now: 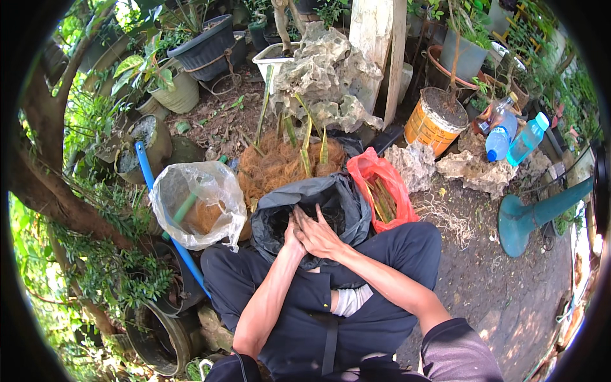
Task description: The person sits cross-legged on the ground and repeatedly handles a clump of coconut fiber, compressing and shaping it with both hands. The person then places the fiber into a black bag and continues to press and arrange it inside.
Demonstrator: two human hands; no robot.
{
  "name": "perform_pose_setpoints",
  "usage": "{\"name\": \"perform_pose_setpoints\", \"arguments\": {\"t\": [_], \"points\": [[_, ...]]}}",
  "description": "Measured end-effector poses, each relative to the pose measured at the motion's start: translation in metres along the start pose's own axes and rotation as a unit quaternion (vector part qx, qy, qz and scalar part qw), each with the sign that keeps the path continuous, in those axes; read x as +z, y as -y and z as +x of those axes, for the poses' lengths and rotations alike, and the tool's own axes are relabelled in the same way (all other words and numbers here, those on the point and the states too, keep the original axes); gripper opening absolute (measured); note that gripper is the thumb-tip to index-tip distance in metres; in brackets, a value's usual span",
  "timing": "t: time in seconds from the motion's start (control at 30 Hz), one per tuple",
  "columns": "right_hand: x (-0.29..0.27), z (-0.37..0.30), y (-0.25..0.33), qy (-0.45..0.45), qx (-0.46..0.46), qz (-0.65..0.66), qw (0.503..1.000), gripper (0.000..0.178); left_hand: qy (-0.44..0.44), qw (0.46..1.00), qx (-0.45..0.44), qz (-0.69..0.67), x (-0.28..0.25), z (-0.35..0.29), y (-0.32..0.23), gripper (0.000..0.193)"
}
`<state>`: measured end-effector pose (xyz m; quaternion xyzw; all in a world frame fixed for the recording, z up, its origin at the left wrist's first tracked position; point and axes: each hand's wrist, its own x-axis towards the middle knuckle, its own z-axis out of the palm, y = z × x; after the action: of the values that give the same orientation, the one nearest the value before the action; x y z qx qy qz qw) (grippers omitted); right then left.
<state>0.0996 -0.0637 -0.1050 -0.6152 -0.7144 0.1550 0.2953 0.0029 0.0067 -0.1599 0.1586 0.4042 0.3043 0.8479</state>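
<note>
My left hand and my right hand are pressed together over the mouth of a black plastic bag in front of my lap. The right hand's fingers are stretched out, with one standing apart from the rest. My left hand lies flat against it, its fingers partly covered. Dark loose material shows inside the bag; I cannot tell how deep it goes. Touching the bag's right side is a red plastic bag with cut green-yellow leaves in it. At left stands a clear plastic bag with brown fibre inside.
Brown coir fibre with upright leaves lies beyond the bags, before a rough rock. A blue pole slants down at left. At right are an orange bucket, two bottles and a green round-based stand.
</note>
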Motion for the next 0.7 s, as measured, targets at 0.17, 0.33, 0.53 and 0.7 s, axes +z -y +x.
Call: {"name": "perform_pose_setpoints", "arguments": {"t": [0.17,0.33,0.53,0.7], "points": [[0.001,-0.007,-0.002,0.011,0.014,0.020,1.000,0.068,-0.002,0.995,0.091,0.028,0.010,0.004,0.016,0.057],[-0.007,-0.001,0.006,-0.017,-0.005,0.046,0.999,0.065,0.028,0.987,0.161,-0.004,0.011,0.001,0.021,0.055],[-0.010,0.003,0.013,-0.061,-0.028,0.005,0.998,0.066,0.291,0.915,0.281,-0.018,-0.017,0.030,0.027,0.049],[-0.013,0.005,0.009,-0.129,-0.032,-0.009,0.991,0.062,-0.011,1.000,-0.018,-0.020,0.021,-0.009,-0.013,0.058]]}}
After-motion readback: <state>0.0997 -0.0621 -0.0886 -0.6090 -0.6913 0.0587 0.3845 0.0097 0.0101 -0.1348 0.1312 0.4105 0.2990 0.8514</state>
